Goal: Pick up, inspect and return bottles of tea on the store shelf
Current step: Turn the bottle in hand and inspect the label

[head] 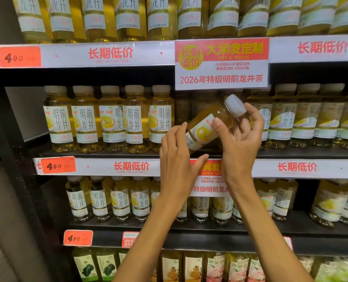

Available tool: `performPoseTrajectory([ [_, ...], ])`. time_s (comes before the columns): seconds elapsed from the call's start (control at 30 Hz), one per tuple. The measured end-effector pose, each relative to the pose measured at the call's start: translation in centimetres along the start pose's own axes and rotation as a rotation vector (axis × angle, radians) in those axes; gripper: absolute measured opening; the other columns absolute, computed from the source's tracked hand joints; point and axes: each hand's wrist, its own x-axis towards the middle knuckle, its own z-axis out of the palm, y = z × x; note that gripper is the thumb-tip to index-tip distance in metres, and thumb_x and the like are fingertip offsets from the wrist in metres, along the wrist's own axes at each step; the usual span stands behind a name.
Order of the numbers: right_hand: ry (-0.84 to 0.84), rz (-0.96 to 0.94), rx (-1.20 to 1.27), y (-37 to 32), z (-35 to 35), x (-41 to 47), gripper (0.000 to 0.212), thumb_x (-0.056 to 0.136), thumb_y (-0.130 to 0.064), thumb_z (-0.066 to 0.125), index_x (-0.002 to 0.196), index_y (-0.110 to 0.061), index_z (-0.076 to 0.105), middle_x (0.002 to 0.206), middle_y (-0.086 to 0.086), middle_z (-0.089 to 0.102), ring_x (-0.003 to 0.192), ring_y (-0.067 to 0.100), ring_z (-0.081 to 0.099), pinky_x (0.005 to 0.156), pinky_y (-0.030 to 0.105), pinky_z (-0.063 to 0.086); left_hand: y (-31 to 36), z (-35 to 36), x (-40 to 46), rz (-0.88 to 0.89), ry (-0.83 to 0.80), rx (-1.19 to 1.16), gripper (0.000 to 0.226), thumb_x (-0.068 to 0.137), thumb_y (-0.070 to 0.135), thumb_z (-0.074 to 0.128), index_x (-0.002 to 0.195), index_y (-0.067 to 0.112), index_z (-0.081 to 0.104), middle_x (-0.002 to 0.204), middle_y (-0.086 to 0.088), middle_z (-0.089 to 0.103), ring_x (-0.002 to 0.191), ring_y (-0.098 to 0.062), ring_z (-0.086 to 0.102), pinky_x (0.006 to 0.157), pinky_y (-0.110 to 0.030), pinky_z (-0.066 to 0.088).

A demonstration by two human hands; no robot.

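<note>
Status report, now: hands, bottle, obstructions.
Right hand grips tilted tea bottle, cap up-right. Left hand open, fingertips at its base. Bottle off the shelf, before a gap in the row. Nothing blocking.

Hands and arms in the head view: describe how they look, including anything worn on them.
Both forearms are bare as far down as the head view shows, with no sleeves in sight. The left hand and the right hand are ungloved. No rings, watch or bracelets are visible on the fingers or wrists. The nails are short and look unpainted.
</note>
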Motion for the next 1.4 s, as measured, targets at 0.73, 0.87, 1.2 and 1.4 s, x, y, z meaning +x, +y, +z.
performPoseTrajectory([
  [0.73,-0.441,0.498,0.195,-4.2,-0.6,-2.2,0.017,0.088,-0.021,0.054,0.1,-0.012,0.06,0.081,0.001,0.069,0.081,0.018,0.07,0.073,0.032,0.056,2.0,-6.2,-10.1,-0.536,-0.633,-1.247,0.041,0.074,0.047,0.073,0.11,0.028,0.069,0.108,-0.008,0.072,0.098,-0.021,0.07,0.081,-0.032,0.056],
  [0.87,-0.474,0.479,0.054,-4.8,-0.5,-2.3,0.015,0.088,-0.023,0.059,0.097,-0.016,0.067,0.082,0.001,0.069,0.078,0.017,0.07,0.068,0.029,0.055,2.2,-6.1,-11.2,-0.667,-0.59,-1.389,0.067,0.071,0.047,0.077,0.129,0.021,0.054,0.119,-0.009,0.068,0.109,-0.026,0.066,0.085,-0.038,0.056],
  [1.2,-0.396,0.687,0.175,-4.7,0.2,-3.2,0.02,0.091,-0.025,0.055,0.105,-0.013,0.064,0.087,0.006,0.071,0.086,0.024,0.072,0.065,0.033,0.058,2.4,-6.6,-11.3,-0.821,-0.673,-1.838,0.059,0.079,0.056,0.055,0.108,0.008,0.072,0.09,-0.016,0.07,0.069,-0.022,0.068,0.055,-0.028,0.056],
  [1.4,-0.398,0.611,0.003,-4.8,-0.3,-3.5,0.014,0.096,-0.02,0.053,0.102,-0.016,0.065,0.084,0.001,0.072,0.078,0.017,0.072,0.062,0.027,0.057,1.9,-6.2,-12.0,-0.807,-0.601,-1.542,0.056,0.081,0.053,0.045,0.116,0.015,0.066,0.108,-0.019,0.071,0.091,-0.028,0.071,0.072,-0.036,0.06],
])
